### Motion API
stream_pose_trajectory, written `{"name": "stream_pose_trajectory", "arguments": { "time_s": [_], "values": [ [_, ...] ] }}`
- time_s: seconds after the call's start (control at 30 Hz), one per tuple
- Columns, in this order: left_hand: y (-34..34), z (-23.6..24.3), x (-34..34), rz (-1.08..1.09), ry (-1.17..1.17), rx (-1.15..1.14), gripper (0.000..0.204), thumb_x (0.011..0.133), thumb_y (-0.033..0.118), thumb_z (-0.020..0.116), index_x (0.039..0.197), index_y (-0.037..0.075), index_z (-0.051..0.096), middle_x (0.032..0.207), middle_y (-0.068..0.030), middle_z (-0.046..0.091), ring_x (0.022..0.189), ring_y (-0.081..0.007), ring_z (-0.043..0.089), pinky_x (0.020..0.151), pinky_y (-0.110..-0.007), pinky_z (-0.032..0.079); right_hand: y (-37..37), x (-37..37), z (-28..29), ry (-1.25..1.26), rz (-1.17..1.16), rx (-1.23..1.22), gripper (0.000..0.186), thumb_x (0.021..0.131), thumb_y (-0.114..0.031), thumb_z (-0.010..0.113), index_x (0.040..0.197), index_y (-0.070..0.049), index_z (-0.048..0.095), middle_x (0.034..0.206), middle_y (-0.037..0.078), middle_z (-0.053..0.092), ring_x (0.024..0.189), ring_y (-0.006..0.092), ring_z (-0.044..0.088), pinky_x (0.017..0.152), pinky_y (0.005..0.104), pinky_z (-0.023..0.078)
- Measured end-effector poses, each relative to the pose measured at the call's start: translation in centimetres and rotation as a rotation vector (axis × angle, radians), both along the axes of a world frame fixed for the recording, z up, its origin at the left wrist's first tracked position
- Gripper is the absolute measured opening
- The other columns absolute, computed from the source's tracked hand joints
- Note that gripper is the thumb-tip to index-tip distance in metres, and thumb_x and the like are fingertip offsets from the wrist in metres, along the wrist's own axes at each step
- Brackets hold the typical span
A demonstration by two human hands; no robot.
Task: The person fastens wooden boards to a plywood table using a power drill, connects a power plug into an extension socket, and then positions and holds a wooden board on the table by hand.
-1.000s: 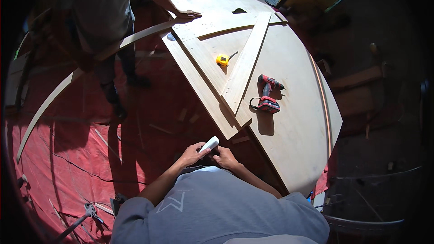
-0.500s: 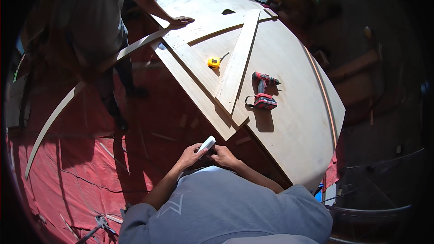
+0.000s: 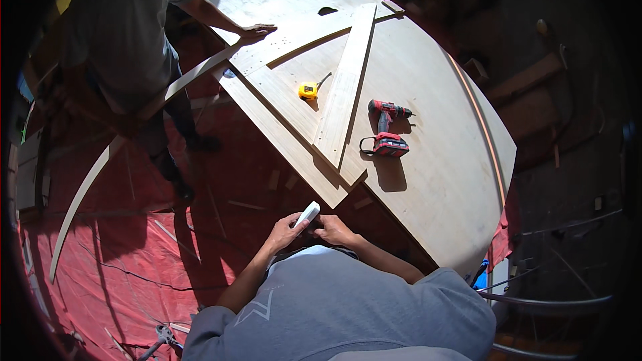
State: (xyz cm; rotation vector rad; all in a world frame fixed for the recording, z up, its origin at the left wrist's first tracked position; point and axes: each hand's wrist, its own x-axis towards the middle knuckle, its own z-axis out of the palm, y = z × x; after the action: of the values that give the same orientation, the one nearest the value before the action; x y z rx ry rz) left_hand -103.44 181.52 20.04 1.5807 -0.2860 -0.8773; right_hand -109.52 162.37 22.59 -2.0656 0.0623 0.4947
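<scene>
Close to my body, my left hand (image 3: 285,232) is closed around a small white oblong object (image 3: 308,214) with rounded ends, whose exact kind I cannot make out. It points up and away from me. My right hand (image 3: 334,231) is just beside it, fingers curled in towards the left hand; whatever they grip is in dark shadow. Both hands are in front of the near corner of the wooden panel (image 3: 428,200). On the panel lie a red and black cordless drill (image 3: 386,130), a yellow tape measure (image 3: 308,91) and a light wooden board (image 3: 348,87).
At the left a person (image 3: 127,47) stands with one hand (image 3: 257,29) flat on the boards. A long curved wooden strip (image 3: 83,194) runs from the panel towards the floor. Red sheeting (image 3: 154,294) with wood scraps covers the ground. Metal tubes (image 3: 548,299) are at the lower right.
The view has shifted slightly, so the panel and tools sit a little differently in the picture. My hands keep nearly the same pose, the white object still in the left one.
</scene>
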Motion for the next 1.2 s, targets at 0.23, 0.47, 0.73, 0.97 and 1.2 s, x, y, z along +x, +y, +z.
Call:
{"name": "stream_pose_trajectory", "arguments": {
  "time_s": [0.23,0.47,0.73,0.97,1.2],
  "values": [
    [-0.2,0.2,-0.1,-0.003,0.003,0.025,0.044,0.091,0.035,0.063,0.123,0.006,0.059,0.088,-0.0036,0.064,0.071,-0.0092,0.053,0.065,-0.026,0.046,-0.2,0.2,0.8,0.063,0.010,0.008,0.023,0.086,-0.009,0.061,0.105,0.004,0.060,0.085,0.016,0.068,0.077,0.0207,0.066,0.074,0.0341,0.050],
    [-0.3,0.6,-0.1,-0.005,-0.002,0.027,0.043,0.091,0.036,0.063,0.123,0.007,0.060,0.086,-0.0029,0.064,0.071,-0.0087,0.053,0.065,-0.025,0.046,-0.2,0.1,1.0,0.072,0.000,0.045,0.021,0.086,-0.008,0.061,0.102,0.004,0.060,0.081,0.015,0.067,0.074,0.0199,0.064,0.072,0.0343,0.050],
    [0.0,0.6,-0.1,-0.005,0.027,0.028,0.043,0.091,0.036,0.064,0.123,0.007,0.060,0.087,-0.0031,0.064,0.072,-0.0089,0.053,0.065,-0.025,0.046,-0.1,0.3,1.2,0.053,0.023,0.016,0.020,0.086,-0.008,0.061,0.102,0.004,0.061,0.081,0.015,0.068,0.074,0.0206,0.065,0.072,0.0347,0.051],
    [-0.1,0.5,-0.1,0.007,-0.040,0.023,0.045,0.090,0.037,0.064,0.123,0.007,0.060,0.089,-0.0042,0.065,0.071,-0.0097,0.055,0.066,-0.026,0.048,-0.2,0.2,0.3,0.023,0.045,-0.003,0.023,0.087,-0.009,0.061,0.106,0.004,0.060,0.084,0.016,0.068,0.074,0.0212,0.066,0.073,0.0348,0.051],
    [-0.2,0.8,-0.2,0.013,-0.039,0.022,0.046,0.090,0.040,0.063,0.123,0.007,0.060,0.087,-0.0051,0.066,0.070,-0.0107,0.056,0.066,-0.027,0.048,-0.3,0.4,0.6,0.074,0.057,-0.016,0.025,0.088,-0.011,0.062,0.107,0.005,0.060,0.086,0.017,0.068,0.074,0.0214,0.065,0.072,0.0348,0.050]
  ]
}}
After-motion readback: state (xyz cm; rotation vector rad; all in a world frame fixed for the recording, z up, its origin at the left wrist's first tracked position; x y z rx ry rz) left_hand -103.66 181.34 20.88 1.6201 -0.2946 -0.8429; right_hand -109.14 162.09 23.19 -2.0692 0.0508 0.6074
